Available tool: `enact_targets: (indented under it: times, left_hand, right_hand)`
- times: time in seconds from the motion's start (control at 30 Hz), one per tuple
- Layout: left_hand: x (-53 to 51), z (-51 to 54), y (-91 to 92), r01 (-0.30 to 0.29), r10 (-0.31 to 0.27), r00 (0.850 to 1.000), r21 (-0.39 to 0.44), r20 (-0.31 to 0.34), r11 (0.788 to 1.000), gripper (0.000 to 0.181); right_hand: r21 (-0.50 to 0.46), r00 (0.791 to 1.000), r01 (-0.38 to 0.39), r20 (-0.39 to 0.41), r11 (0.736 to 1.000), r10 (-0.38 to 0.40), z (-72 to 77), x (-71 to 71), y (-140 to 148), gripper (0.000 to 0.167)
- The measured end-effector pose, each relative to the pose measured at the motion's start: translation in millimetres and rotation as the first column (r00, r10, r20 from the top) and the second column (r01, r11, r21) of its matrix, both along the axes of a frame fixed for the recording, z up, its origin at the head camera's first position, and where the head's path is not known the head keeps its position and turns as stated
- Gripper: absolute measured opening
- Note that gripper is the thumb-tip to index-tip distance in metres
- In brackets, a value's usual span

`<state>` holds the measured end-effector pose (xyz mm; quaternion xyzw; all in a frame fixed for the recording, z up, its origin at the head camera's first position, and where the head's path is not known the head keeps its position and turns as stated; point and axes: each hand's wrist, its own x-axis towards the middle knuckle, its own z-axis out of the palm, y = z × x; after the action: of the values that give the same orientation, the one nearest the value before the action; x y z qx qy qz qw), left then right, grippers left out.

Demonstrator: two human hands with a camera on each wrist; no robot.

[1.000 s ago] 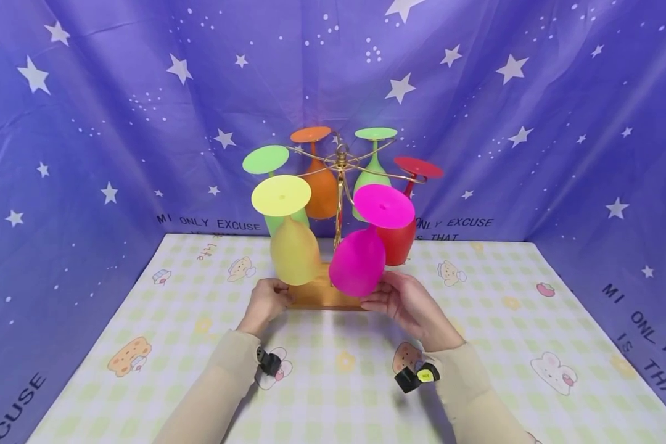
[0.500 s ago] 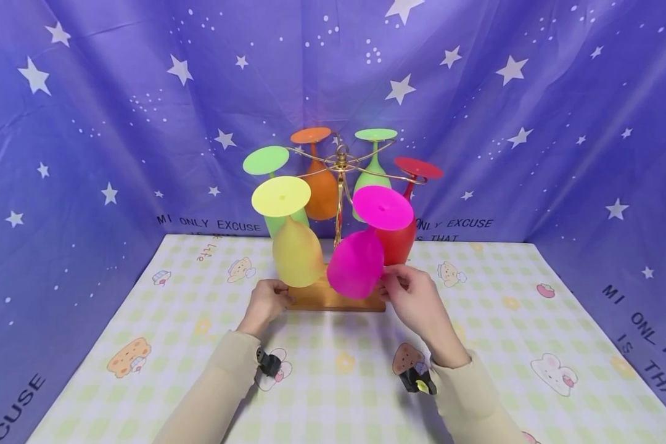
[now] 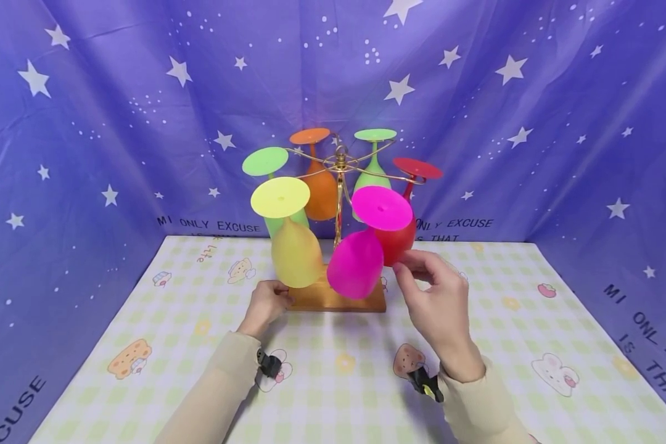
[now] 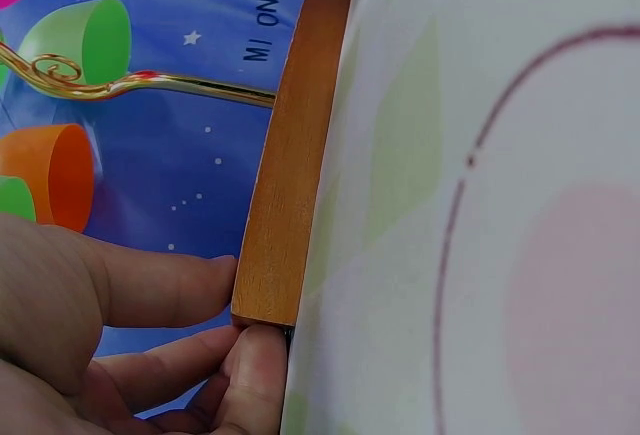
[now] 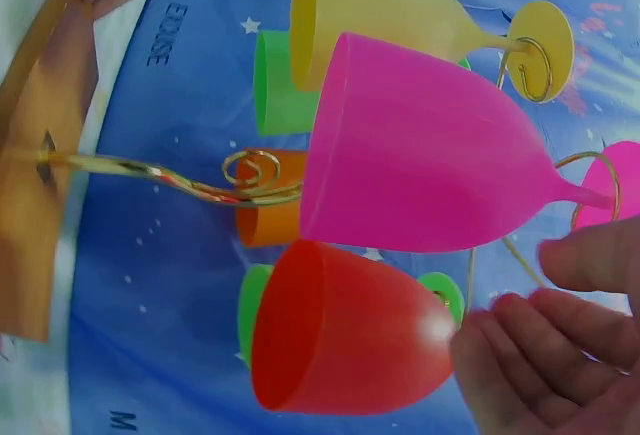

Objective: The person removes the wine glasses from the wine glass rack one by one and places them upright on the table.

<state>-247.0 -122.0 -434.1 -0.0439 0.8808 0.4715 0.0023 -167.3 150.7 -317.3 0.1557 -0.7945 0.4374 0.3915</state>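
Note:
A gold wire wine glass rack on a wooden base holds several coloured wine glasses upside down. Magenta and yellow wine glasses hang nearest me. A red wine glass hangs on the right. Behind are an orange wine glass and two green ones. My left hand pinches the base's left end, thumb on one face in the left wrist view. My right hand is lifted beside the red glass, fingers bent and a gap from the thumb, holding nothing; whether the fingertips touch the glass is unclear.
A pale checked tablecloth with cartoon prints covers the table. Blue curtain cloth with white stars encloses the back and both sides, and hangs close behind the rack.
My right hand has left the base's front right, rising and moving right past the magenta glass to beside the red one. My left hand stays on the base.

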Motion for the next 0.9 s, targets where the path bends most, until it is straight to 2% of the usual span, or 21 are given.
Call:
enact_targets:
  times: [0.03,0.1,0.17,0.23,0.4,0.5,0.57,0.73,0.9]
  left_hand:
    - [0.0,-0.1,0.0,0.002,-0.002,1.000,0.003,0.001,1.000,0.014]
    - [-0.1,-0.3,0.4,0.005,-0.005,1.000,0.011,0.005,1.000,0.015]
    - [-0.3,-0.5,0.7,0.004,-0.004,1.000,0.017,0.009,1.000,0.015]
    - [-0.2,-0.9,0.3,0.003,-0.003,1.000,0.017,0.012,1.000,0.016]
    - [0.1,-2.0,0.1,0.001,-0.001,1.000,0.009,0.001,1.000,0.016]
    - [0.1,-1.4,-0.1,0.007,-0.007,1.000,0.013,-0.008,1.000,0.016]
    - [0.2,-1.5,-0.3,0.007,-0.007,1.000,0.018,-0.006,1.000,0.015]
    - [0.1,-1.9,-0.8,0.006,-0.005,1.000,0.022,-0.003,1.000,0.014]
    - [-0.4,-1.9,-0.7,0.005,-0.005,1.000,0.017,-0.007,1.000,0.014]
  right_hand:
    - [0.001,0.997,0.002,-0.073,1.000,-0.002,1.0,0.0,0,0.016]
    - [0.001,0.977,0.019,-0.213,1.000,-0.018,4.2,-0.4,-1,0.018]
    - [-0.001,0.939,0.042,-0.340,0.999,-0.040,8.8,-0.6,-4,0.019]
    - [0.000,0.892,0.057,-0.449,0.998,-0.051,14.6,-0.5,-9,0.019]
    - [0.010,0.777,0.061,-0.628,0.998,-0.041,31.2,1.4,-22,0.015]
    - [0.026,0.734,0.064,-0.679,0.998,-0.030,39.1,0.8,-27,0.017]
    - [0.048,0.722,0.061,-0.692,0.997,-0.011,42.5,-0.9,-29,0.017]
    - [0.145,0.714,0.062,-0.698,0.988,0.058,49.2,-6.2,-27,0.012]
    - [0.232,0.707,0.085,-0.700,0.969,0.105,54.6,-10.3,-24,0.019]
